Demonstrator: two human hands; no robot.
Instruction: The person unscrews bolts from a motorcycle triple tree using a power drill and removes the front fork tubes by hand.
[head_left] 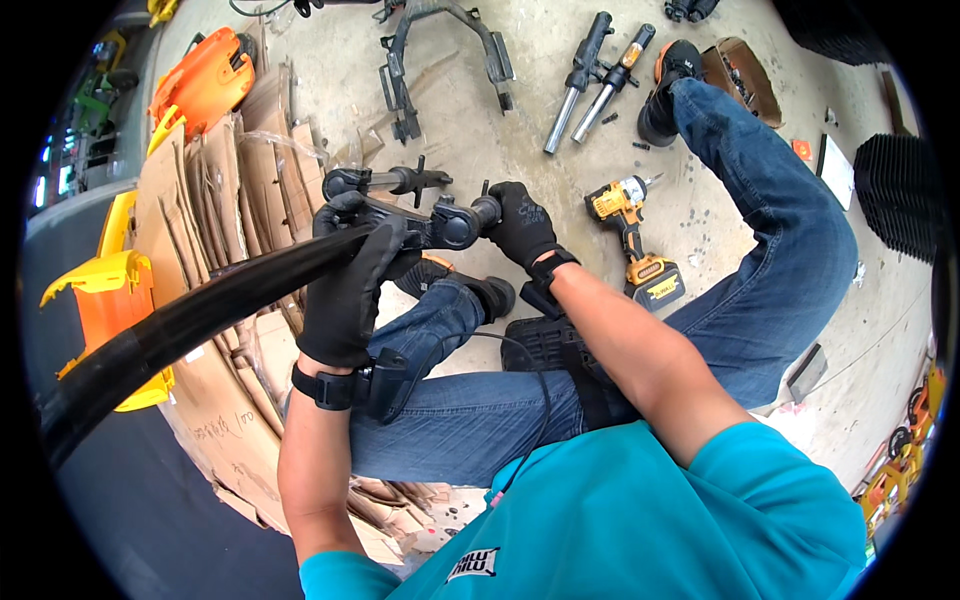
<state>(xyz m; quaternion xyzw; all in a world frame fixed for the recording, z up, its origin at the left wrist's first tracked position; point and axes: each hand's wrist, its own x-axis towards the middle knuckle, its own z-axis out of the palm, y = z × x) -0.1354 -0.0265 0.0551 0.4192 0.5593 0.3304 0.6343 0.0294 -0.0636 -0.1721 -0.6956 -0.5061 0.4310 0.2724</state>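
Note:
I sit on a concrete floor with a long black curved frame piece (190, 315) across my lap. It runs from the lower left up to a black clamp head (452, 222) with bars. My left hand (350, 285), in a black glove, is closed around the frame just below the clamp. The gloved right hand (520, 225) grips the right end of the clamp head. A short black handlebar stub (400, 181) sticks out behind the clamp.
A yellow and black cordless drill (635, 235) lies on the floor right of my hands. Two fork tubes (595, 75) and a black metal frame (440, 50) lie farther off. Flattened cardboard (215, 200) and orange and yellow plastic panels (200, 80) sit to the left.

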